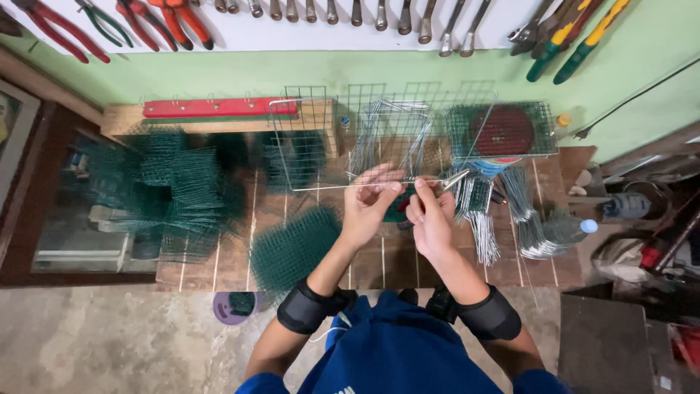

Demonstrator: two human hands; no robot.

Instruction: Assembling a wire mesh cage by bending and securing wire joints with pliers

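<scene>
Overhead, left hand pinches the silver wire mesh panel rim while right hand grips pliers.

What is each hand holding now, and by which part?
The left hand pinches the lower edge wire of the silver wire mesh cage. The right hand grips pliers by the handles, tip at that wire.

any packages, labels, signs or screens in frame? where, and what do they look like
Round red disc with a pale label ring: inside the wire-mesh cage at the back right of the bench.
Small plastic bottle with a yellow cap: right of that cage.
No signs or screens in view.
</scene>
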